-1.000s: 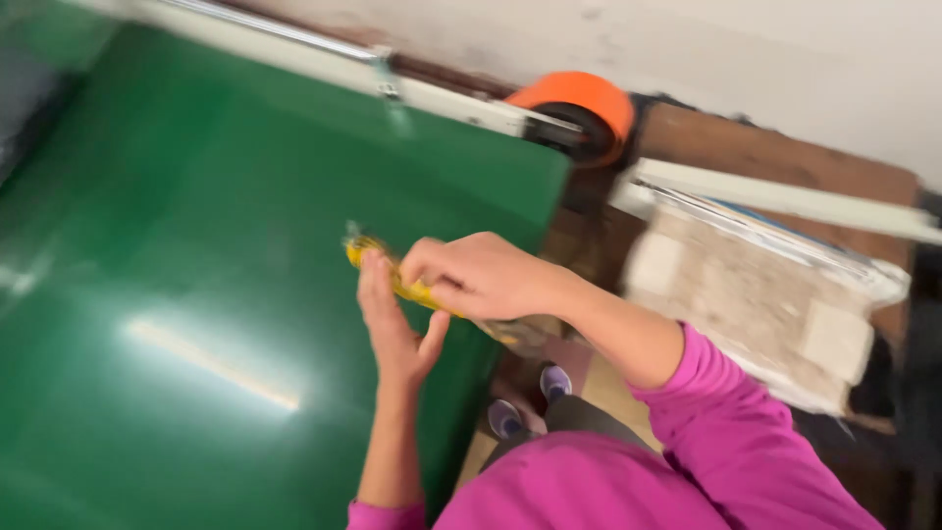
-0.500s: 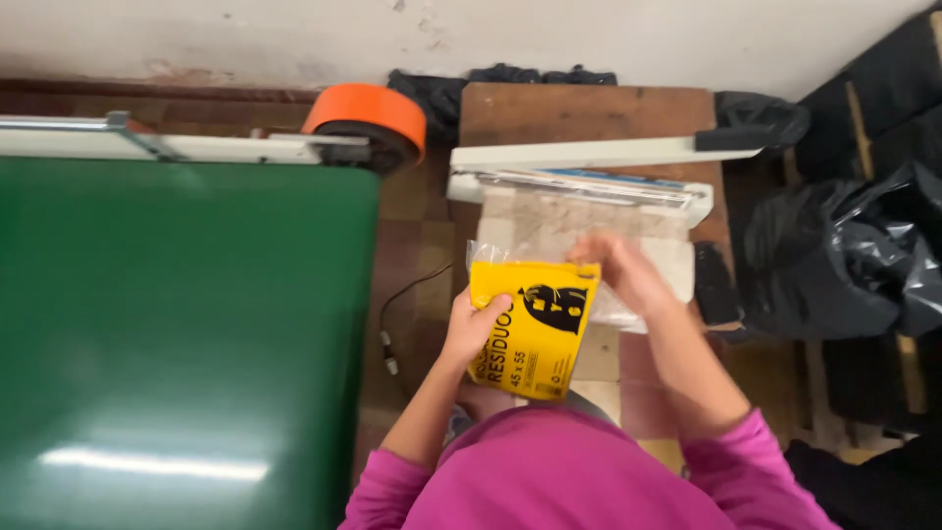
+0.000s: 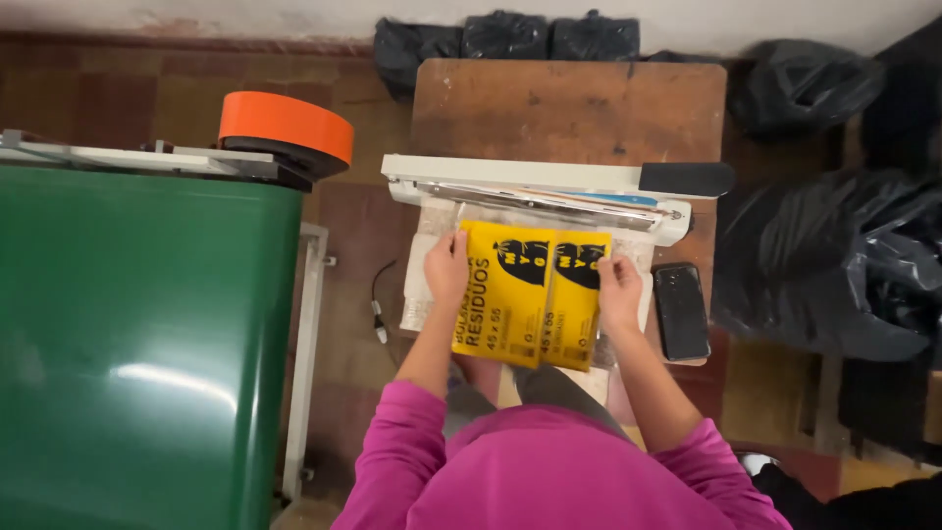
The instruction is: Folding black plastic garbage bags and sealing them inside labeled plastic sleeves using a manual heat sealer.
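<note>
A broad green conveyor belt (image 3: 147,353) fills the left of the room, with an orange roll (image 3: 287,128) sitting at its far end. To the right, black bin bags (image 3: 834,265) are heaped against the wall and floor. Between them stands a wooden table (image 3: 569,108), and across its near part lies a white impulse sealer (image 3: 540,186) with its long arm down and a dark handle at the right end.

A person in a magenta sleeve (image 3: 392,451) leans over it. In front of the sealer lies a yellow packet (image 3: 530,294) with black print, its top edge just at the sealing bar, resting on a clear plastic sheet. The left hand (image 3: 446,267) grips the packet's left edge, fingers curled over it; the right hand (image 3: 618,292) clasps the right edge the same way. Just beside the right hand, a black phone (image 3: 681,312) lies flat on the table.
</note>
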